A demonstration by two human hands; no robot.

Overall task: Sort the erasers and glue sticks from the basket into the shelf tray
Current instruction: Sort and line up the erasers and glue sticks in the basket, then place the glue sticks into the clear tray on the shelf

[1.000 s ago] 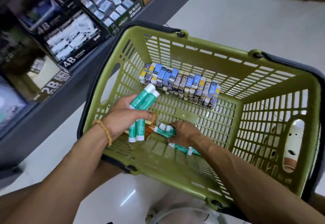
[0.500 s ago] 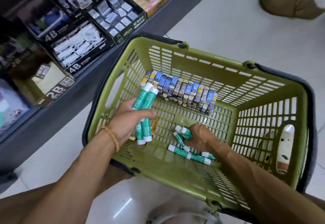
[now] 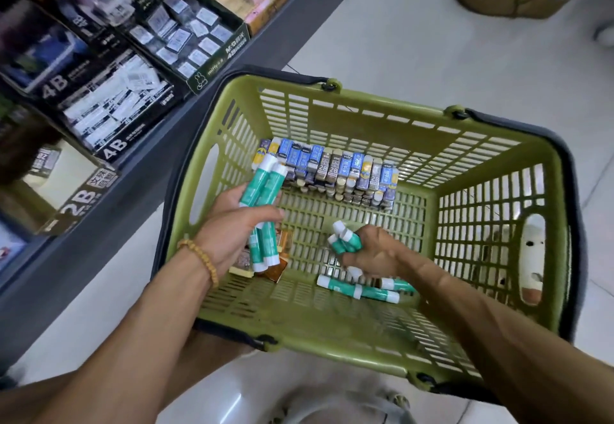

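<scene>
Leftmost, on the dark shelf (image 3: 109, 210), sit cardboard trays (image 3: 109, 114) of boxed erasers marked 4B and 2B. Beside it, inside the green basket (image 3: 332, 327), the left hand (image 3: 232, 234) clasps a bundle of teal glue sticks (image 3: 262, 191); two white caps show above its grip, the exact count hidden. Beyond those caps, a row of erasers (image 3: 332, 167) lines the far wall, too many to count. Right of them, the right hand (image 3: 372, 252) grips about three more sticks (image 3: 345, 240), and just below its grip three loose sticks (image 3: 358, 289) lie on the basket floor.
</scene>
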